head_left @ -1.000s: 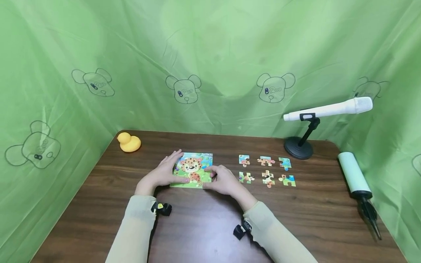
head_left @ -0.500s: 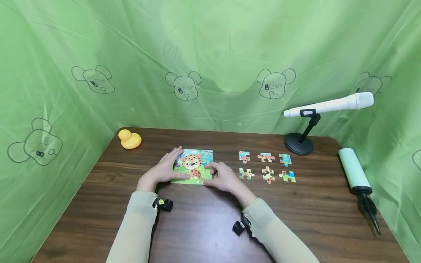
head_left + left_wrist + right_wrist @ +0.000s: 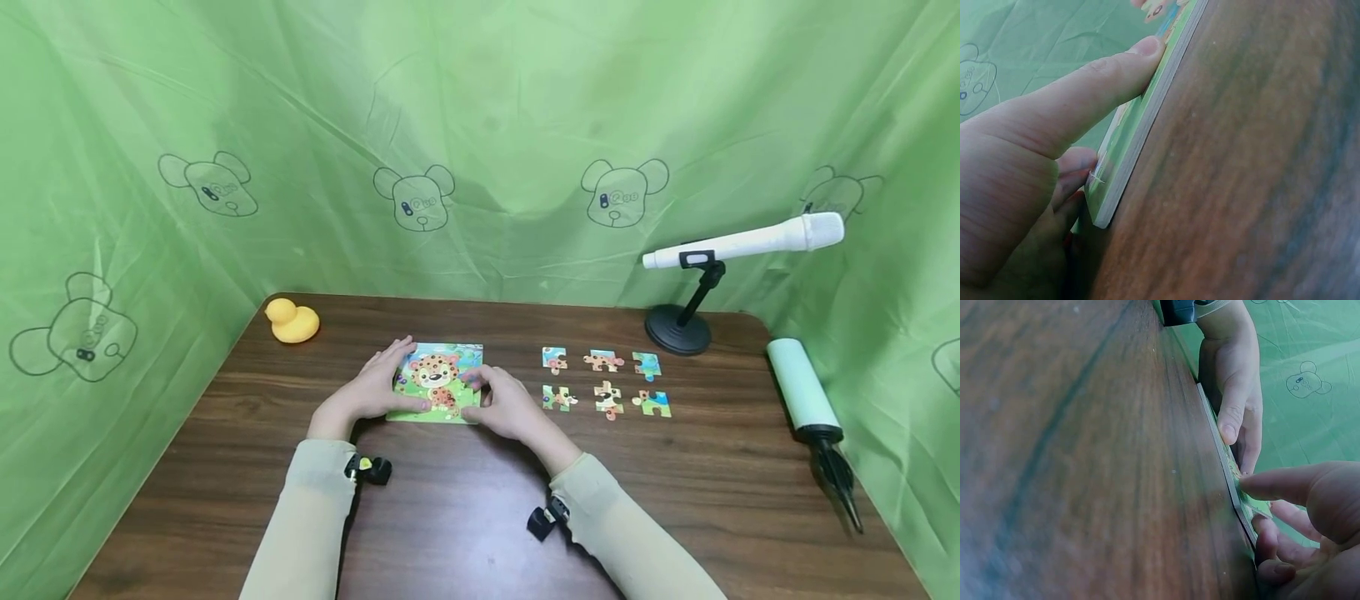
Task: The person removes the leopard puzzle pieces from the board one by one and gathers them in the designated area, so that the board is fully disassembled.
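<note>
A square leopard-cub jigsaw puzzle (image 3: 438,375) lies flat on the table between both hands. My left hand (image 3: 367,390) rests along its left side with fingers stretched; the thumb (image 3: 1113,78) lies across the top face near the front edge. At the right edge, my right hand (image 3: 507,404) pinches the front right corner, thumb (image 3: 1275,484) on top and curled fingers (image 3: 1266,540) at the side. In the right wrist view the puzzle's edge (image 3: 1219,447) shows a slight break near those fingers; whether a piece is loose there is hard to tell.
Several loose jigsaw pieces (image 3: 602,360) lie in two rows right of the puzzle. A white microphone (image 3: 742,243) on a black stand (image 3: 678,329) stands behind them. A pale green hand pump (image 3: 806,392) lies far right, a yellow rubber duck (image 3: 292,321) back left. Green cloth (image 3: 487,167) surrounds the table.
The head view shifts slightly. Both hands stay on the puzzle; the right fingers move only a little at its right edge. The loose pieces stay put.
</note>
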The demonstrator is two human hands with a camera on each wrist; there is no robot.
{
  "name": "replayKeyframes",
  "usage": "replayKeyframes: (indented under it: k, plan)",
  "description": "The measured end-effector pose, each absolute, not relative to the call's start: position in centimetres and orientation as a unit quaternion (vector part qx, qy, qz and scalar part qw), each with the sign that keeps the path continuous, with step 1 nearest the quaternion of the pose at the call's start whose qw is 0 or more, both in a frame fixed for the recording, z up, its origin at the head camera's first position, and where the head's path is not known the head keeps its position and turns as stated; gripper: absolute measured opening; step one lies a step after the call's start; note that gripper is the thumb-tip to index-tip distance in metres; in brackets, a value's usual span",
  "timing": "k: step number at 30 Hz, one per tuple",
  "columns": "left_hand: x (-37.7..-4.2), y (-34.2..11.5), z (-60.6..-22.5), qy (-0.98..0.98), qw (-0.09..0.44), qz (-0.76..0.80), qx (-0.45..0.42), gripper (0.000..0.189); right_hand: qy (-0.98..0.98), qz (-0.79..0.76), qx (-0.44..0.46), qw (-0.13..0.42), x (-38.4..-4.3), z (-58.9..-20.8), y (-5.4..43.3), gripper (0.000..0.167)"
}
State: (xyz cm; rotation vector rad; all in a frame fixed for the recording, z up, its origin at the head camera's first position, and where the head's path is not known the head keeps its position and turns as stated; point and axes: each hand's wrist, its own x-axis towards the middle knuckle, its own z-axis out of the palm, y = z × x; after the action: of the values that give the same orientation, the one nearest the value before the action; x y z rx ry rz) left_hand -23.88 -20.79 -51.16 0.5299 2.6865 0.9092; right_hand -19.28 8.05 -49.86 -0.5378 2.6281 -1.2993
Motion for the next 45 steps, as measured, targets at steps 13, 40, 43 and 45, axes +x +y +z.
replayKeyframes:
  k: [13,40,43,45]
  plan:
    - [-23.7,-20.9,-51.1,0.923,0.121,0.311,0.191,0.122,0.882,-0.427,-0.178,0.092,-19.3,-49.7,7.8,0.060]
    - [-23.9,-20.5,-51.4,0.923,0.125,0.309,0.192,0.124,0.878,-0.432,-0.196,0.063,-19.6,-47.0,11.7,0.051]
    - [-23.7,-20.9,-51.4,0.925,0.125,0.307,0.186,0.124,0.876,-0.426,-0.217,0.065,-19.4,-45.8,13.9,0.051]
    - [-23.8,-20.8,-51.5,0.925,0.125,0.307,0.185,0.125,0.878,-0.417,-0.226,0.065,-19.1,-45.1,16.1,0.051]
